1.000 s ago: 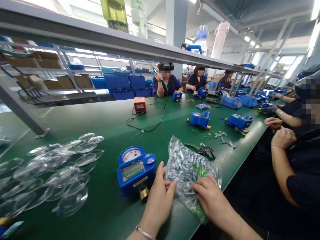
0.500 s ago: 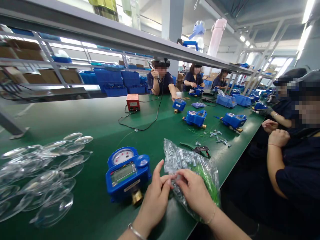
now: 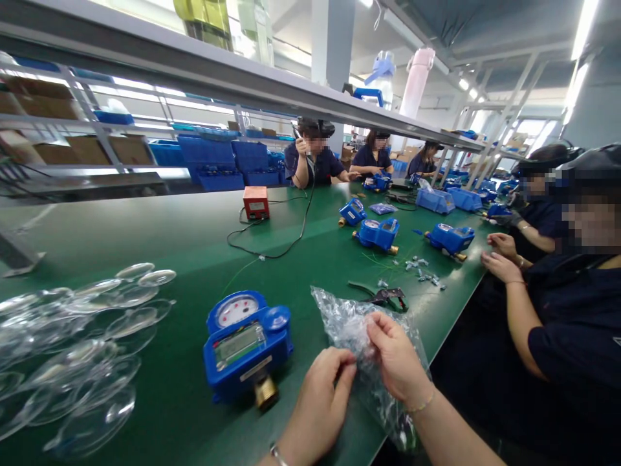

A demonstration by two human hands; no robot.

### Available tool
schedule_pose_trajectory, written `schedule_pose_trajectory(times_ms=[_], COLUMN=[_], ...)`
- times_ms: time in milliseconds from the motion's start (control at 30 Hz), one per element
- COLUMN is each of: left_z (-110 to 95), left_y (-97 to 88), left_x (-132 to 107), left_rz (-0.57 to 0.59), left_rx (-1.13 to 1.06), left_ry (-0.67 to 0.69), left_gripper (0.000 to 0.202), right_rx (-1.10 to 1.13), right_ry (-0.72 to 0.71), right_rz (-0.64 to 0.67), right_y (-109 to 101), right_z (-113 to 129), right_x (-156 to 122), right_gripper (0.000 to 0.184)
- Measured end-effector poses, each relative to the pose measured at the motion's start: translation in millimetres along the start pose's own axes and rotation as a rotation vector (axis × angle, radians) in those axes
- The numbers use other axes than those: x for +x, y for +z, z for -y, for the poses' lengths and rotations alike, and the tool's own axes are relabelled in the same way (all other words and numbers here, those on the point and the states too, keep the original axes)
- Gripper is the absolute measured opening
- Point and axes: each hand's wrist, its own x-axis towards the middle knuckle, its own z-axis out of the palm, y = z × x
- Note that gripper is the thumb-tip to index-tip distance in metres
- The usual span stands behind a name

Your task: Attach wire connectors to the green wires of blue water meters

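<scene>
Setting: Factory assembly hall, with a long green work table (image 3: 160,226) running away under a grey overhead rail; shelving with cardboard boxes and blue bins stands behind it.
Plastic bag: a clear, crinkled plastic bag (image 3: 349,323) of small parts lies on the table's near edge, just right of the water meter; its lower end hangs over the edge.
Right hand: the right hand (image 3: 395,356) pinches the bag's film near the top between thumb and fingers, closed on it.
Left hand: the left hand (image 3: 320,401), a thin bracelet at the wrist, sits just beside the right with curled fingers touching the bag's left side; whether it grips the film I cannot tell.
Handling advice: thin film slips and tears, so a light two-handed pinch with the bag resting on the table looks safest, lest parts spill off the edge.
Water meter: a blue plastic water meter (image 3: 247,343) with a round white dial, a small rectangular display and a brass threaded fitting sits apart from the left hand.
Clear lenses: many round, shallow, transparent lenses (image 3: 87,343) lie scattered at far left, glossy and overlapping.
Pliers: dark-handled pliers (image 3: 383,296) lie just beyond the bag.
Further off: more blue meters (image 3: 378,233), loose small metal parts (image 3: 422,272) and a red box (image 3: 256,202) with a black cable.
Co-workers: people in dark uniforms sit along both sides of the table.
</scene>
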Motion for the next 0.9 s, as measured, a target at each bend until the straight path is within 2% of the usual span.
schedule_pose_trajectory(times_ms=[100, 233, 333, 400, 533, 700, 800, 833, 900], left_z=[1, -2, -8, -11, -15, -25, -19, -13, 3], left_y=[-0.9, -6.9, -12.4, -13.0, -6.5, -6.2, -7.7, -6.3, -1.0], left_x=[-2, -2, 0, 2, 5, -3, -12, -15, -23], left_rz=[0.107, 0.216, 0.220, 0.190, 0.148, 0.148, 0.160, 0.164, 0.097], left_rx=[0.046, 0.085, 0.149, 0.212, 0.329, 0.539, 0.660, 0.673, 0.666], left_ry=[0.046, 0.075, 0.079, 0.080, 0.155, 0.342, 0.463, 0.541, 0.763], left_gripper=[0.031, 0.026, 0.019, 0.026, 0.032, 0.024, 0.019, 0.017, 0.012], right_rx=[-0.113, -0.353, -0.498, -0.568, -0.710, -0.872, -0.946, -0.968, -1.004], right_ry=[-0.078, -0.235, -0.305, -0.325, -0.394, -0.473, -0.529, -0.554, -0.601], right_rz=[-0.047, -0.063, -0.026, -0.011, -0.087, -0.186, -0.179, -0.175, -0.187], right_y=[-3, -7, -12, -15, -17, -21, -32, -38, -53], right_z=[-6, -3, 4, 6, -5, -22, -20, -18, -9], right_x=[4, 0, -7, -9, -3, 18, 36, 42, 57], right_gripper=[0.027, 0.023, 0.020, 0.020, 0.025, 0.029, 0.029, 0.029, 0.031])
